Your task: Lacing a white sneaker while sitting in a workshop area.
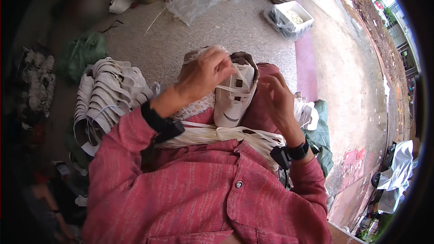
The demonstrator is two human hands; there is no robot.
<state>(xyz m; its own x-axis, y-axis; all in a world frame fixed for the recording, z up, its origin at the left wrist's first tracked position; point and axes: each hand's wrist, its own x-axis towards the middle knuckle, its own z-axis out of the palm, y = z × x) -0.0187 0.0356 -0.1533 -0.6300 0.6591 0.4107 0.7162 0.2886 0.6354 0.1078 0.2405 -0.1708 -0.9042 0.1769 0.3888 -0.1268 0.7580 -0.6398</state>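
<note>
The person before me wears a rose-red shirt (194,190) with pale wavy lines. Reference: round, light-rimmed front button (239,184). At ten o'clock, a wide black left wristband (151,116) adjoins a black module (170,131); at two o'clock, a black right wristband (298,151) adjoins a black box (280,157).

This looks like a makeshift shoe workshop on rough ground (266,49), open to the outdoors. Pale shoe uppers (110,92) stand nested in a stack, a bundle of cream laces (217,133) lies across the worker's lap, and clear plastic sheeting (194,1) and a white tub (302,24) sit about the ground. On the right — in daylight — run a paved strip (357,95), a bank of brown earth (379,36) and buildings (403,40) beyond.
</note>
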